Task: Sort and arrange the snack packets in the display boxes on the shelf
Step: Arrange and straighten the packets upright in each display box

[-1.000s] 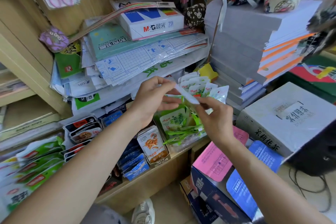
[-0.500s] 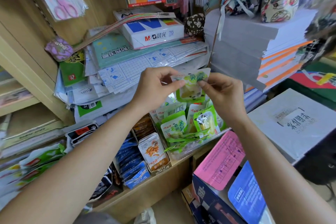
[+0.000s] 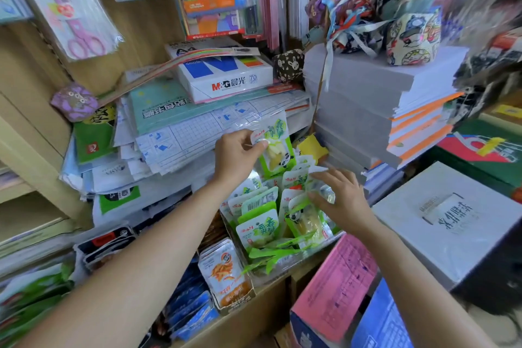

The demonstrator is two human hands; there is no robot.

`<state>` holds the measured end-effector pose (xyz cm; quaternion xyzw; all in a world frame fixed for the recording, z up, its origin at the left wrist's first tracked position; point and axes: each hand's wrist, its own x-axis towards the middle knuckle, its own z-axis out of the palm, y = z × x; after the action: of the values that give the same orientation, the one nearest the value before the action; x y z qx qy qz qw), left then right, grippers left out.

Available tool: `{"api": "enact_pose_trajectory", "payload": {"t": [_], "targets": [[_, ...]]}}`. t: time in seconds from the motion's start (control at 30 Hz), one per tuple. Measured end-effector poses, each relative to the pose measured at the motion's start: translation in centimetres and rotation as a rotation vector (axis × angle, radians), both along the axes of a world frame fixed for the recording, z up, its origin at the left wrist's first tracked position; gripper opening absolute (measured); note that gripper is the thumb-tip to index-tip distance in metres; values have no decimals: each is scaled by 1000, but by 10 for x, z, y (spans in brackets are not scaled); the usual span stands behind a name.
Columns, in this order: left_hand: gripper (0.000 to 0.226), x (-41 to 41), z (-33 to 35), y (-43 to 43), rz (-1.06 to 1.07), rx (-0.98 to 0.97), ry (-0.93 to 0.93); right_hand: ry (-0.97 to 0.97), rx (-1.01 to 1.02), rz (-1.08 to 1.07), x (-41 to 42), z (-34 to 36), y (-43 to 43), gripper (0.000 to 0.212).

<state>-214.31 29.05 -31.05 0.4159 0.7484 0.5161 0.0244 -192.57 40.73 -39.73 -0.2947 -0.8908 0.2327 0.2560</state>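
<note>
My left hand [image 3: 236, 154] pinches a green-and-white snack packet [image 3: 275, 147] by its left edge and holds it upright above the clear display box [image 3: 282, 265]. That box holds several matching green packets [image 3: 258, 227], standing and leaning. My right hand [image 3: 337, 200] is low over the right side of the box, its fingers curled on a packet with a panda picture [image 3: 303, 217]. To the left, an orange-and-white packet [image 3: 226, 271] fronts a cardboard display box, beside a row of blue packets [image 3: 189, 308].
Stacks of paper and plastic-wrapped sheets [image 3: 180, 133] overhang the boxes from behind. A tall grey stack of paper reams [image 3: 367, 110] stands to the right. A grey carton [image 3: 452, 220] and pink and blue boxes [image 3: 336, 291] sit below right. More green packets [image 3: 31, 297] lie far left.
My right hand let go of the raised packet and dropped down to the packets in the box. My left hand alone now holds the raised packet.
</note>
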Motion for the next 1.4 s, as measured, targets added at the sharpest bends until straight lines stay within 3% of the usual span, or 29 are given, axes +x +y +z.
{"api": "enact_pose_trajectory", "payload": {"t": [0.13, 0.27, 0.43, 0.53, 0.6, 0.73, 0.93, 1.03, 1.1, 1.23, 1.4], "targets": [[27, -3, -21, 17, -47, -215, 58, 62, 60, 35, 4, -2, 4, 28], [19, -6, -23, 26, -108, -598, 183, 34, 88, 61, 12, 1, 3, 28], [17, -7, 6, 25, -161, -430, 231, 33, 79, 74, 18, 0, 0, 30], [10, -1, 9, 33, -236, -614, 422, 34, 71, 61, 19, 0, -2, 31], [14, 4, 8, 42, -225, -633, 480, 39, 72, 58, 19, 0, -4, 32], [7, 12, 5, 59, -216, -541, 432, 68, 77, 69, 17, -2, -6, 30], [13, 13, -9, 71, -345, -689, 408, 57, 87, 68, 15, -4, -4, 31], [15, 6, 2, 57, -314, -564, 364, 51, 97, 71, 16, -6, -3, 33], [8, 1, 8, 42, -283, -515, 439, 43, 112, 68, 16, -7, -4, 34], [14, -2, 0, 21, -288, -792, 657, 37, 106, 61, 16, -5, -6, 35], [18, 2, -9, 27, -290, -868, 636, 24, 102, 57, 15, -3, -8, 35]]}}
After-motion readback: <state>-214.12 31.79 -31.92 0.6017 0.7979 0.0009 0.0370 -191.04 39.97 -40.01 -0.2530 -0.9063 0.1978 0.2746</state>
